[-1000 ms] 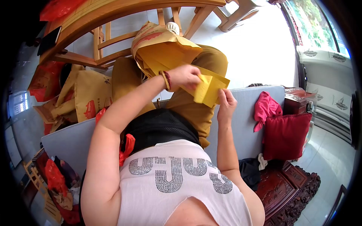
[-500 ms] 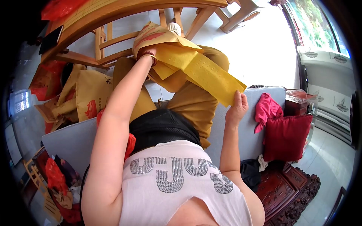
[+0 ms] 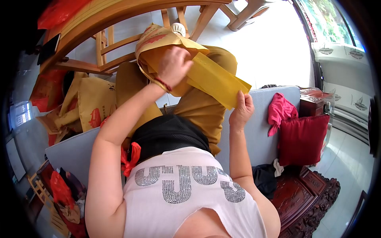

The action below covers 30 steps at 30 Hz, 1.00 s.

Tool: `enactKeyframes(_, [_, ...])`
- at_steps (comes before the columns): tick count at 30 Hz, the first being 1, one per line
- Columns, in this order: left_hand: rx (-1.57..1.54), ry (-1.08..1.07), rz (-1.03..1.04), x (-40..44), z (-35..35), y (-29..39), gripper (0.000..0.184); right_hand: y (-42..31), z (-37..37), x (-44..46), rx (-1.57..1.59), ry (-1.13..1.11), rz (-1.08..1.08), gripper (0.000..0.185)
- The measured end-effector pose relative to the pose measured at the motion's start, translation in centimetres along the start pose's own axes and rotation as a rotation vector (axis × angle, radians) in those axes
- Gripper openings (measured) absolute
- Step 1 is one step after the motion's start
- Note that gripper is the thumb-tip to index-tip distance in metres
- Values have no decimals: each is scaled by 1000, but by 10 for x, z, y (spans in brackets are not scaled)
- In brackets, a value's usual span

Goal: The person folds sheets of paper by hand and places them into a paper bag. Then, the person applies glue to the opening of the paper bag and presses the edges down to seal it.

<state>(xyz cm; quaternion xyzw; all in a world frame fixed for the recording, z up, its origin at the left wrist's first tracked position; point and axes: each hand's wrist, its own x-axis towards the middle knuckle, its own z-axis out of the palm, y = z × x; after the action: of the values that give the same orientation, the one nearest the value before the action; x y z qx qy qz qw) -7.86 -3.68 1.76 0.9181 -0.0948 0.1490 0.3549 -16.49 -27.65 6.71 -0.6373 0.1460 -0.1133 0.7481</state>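
Between thumb and fingers, my right hand (image 3: 241, 111) pinches the lower right corner of a long yellow paper sheet (image 3: 220, 81). More than one layer of the yellow paper shows along its edges. My left hand (image 3: 174, 65), a dark red bracelet on its wrist, is over the mouth of a brown paper bag (image 3: 152, 41) with red print, close to the sheet's far end. Its fingers look slightly apart and a little blurred, with nothing visible in them. The bag leans against my knees, and its inside is mostly hidden.
A wooden table (image 3: 119, 18) stands in front, a dark phone-like slab (image 3: 49, 48) at its edge. More brown bags (image 3: 95, 101) are at my left. On the grey-blue seat (image 3: 274, 93) to my right are a pink cloth (image 3: 281, 111) and a red cushion (image 3: 303, 139).
My left hand has come out of the bag's mouth and moved right, above the yellow paper's end. My right hand keeps its pinch and has shifted slightly left with the sheet.
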Motion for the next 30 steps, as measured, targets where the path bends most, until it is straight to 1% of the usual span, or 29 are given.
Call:
enactKeyframes(1, [-135,-49,119,-4,-7,18,22,-1,4,0,-9,-18,11,17])
enactKeyframes(2, [-276,-103,189,-1,-21,47,20,-2,9,-2,-18,-30,17,17])
enactKeyframes(3, [-409,-295,86,3,-30,74,20,-5,14,-4,-28,-45,22,18])
enactKeyframes(4, [-546,-408,-25,5,-47,101,22,-7,17,-4,-39,-59,24,19])
enactKeyframes(5, [-610,-465,-84,4,-40,108,30,-7,18,-5,-3,-79,34,20])
enactKeyframes(7, [-561,-468,-78,1,-27,118,36,-9,15,-6,61,-106,52,22])
enactKeyframes(10, [-586,-552,-161,-1,-21,121,35,-16,14,-8,-66,-155,53,20])
enactKeyframes(13, [-695,-532,-198,-6,-12,112,29,-12,12,-9,-65,-179,80,17])
enactKeyframes(16, [-629,-499,-214,-6,-25,113,23,-11,15,-8,-48,-204,75,14])
enactKeyframes(19, [-648,-470,-202,-5,-32,112,21,-15,14,-6,-115,-246,50,12])
enactKeyframes(22, [-676,-521,-212,-4,-30,109,19,-14,13,-8,-200,-291,33,11])
enactKeyframes(25, [-778,-574,-287,-5,-29,111,20,-9,10,-9,-242,-312,-4,10])
enactKeyframes(28, [-818,-597,-327,-5,-27,111,20,-11,9,-10,-299,-333,-8,10])
enactKeyframes(30, [-850,-592,-310,-4,-29,110,20,-8,8,-9,-287,-310,-27,9])
